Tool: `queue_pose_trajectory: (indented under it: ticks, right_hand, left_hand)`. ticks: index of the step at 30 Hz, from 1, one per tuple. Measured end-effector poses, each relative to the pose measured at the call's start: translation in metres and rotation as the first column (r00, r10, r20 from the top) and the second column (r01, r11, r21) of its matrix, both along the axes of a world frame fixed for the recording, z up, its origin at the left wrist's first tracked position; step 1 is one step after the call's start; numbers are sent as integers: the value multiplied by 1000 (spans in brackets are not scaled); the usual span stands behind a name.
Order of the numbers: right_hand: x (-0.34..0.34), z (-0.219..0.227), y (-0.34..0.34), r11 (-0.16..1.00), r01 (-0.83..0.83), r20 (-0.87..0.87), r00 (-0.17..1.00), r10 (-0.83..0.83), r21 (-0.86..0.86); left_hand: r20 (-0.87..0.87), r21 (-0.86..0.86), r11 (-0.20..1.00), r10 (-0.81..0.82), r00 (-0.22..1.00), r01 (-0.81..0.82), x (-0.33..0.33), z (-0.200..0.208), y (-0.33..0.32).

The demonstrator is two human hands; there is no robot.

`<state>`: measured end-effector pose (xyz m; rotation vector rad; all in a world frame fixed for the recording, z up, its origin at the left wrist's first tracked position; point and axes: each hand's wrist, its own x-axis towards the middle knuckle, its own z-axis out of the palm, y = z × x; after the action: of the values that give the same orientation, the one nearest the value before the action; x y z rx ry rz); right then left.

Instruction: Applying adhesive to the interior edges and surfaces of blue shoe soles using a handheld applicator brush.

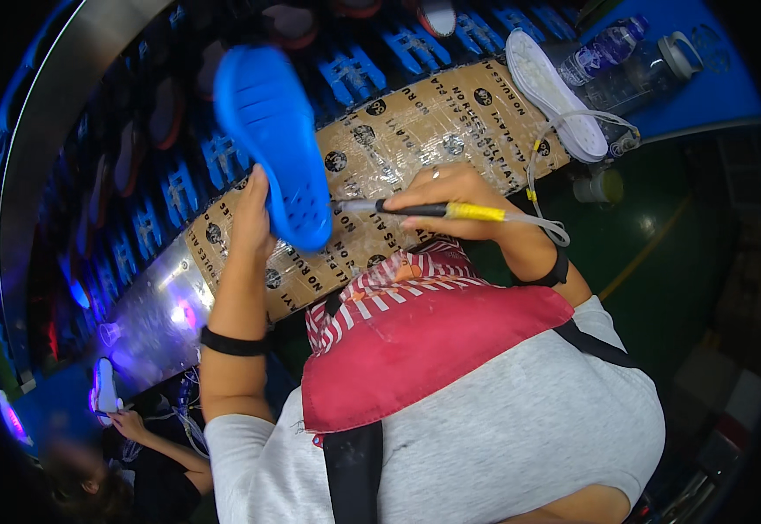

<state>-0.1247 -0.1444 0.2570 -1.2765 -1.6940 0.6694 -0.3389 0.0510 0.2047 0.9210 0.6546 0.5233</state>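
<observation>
A blue shoe sole [267,131] stands tilted above the cardboard-covered work surface, its heel end toward me. My left hand [254,210] grips it by the left edge near the heel, fingers partly hidden behind it. In my right hand [455,196] is a brush-like tool [433,210] with a dark handle, yellow tape and a pale hose [533,221] running from its back end. The tool's tip points left, close to the sole's right edge; whether it touches I cannot tell.
Printed cardboard [450,122] covers the bench. A white sole [546,87] lies at its right end, near a clear bottle [603,52] and a grey jug [643,79]. Beyond runs a line of blue racks [350,74] with shoe parts. At lower left a co-worker's hand [127,425] holds another sole.
</observation>
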Motion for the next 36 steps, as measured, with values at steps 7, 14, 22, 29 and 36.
queue_pose_trajectory:
  ticks: [7, 14, 22, 29, 36]
  right_hand:
    - [7, 2, -6, 975, 220, -160, 964, -211, 40]
    - [-4, 8, -6, 924, 364, -274, 882, -383, -119]
    - [-36, 37, 22, 932, 362, -376, 862, -341, -14]
    - [-54, 37, 54, 829, 394, 323, 785, -528, 398]
    - [-74, 21, 55, 907, 158, 241, 933, -266, 391]
  left_hand:
    - [437, -393, 919, 162, 885, 26, -15, -6, -39]
    - [549, -649, 709, 186, 815, 276, -16, -43, -72]
    - [485, -637, 743, 179, 856, 206, 8, -22, -87]
    - [345, -597, 802, 278, 896, -19, 22, -14, -91]
    - [30, -428, 850, 353, 935, -307, 25, 11, -97]
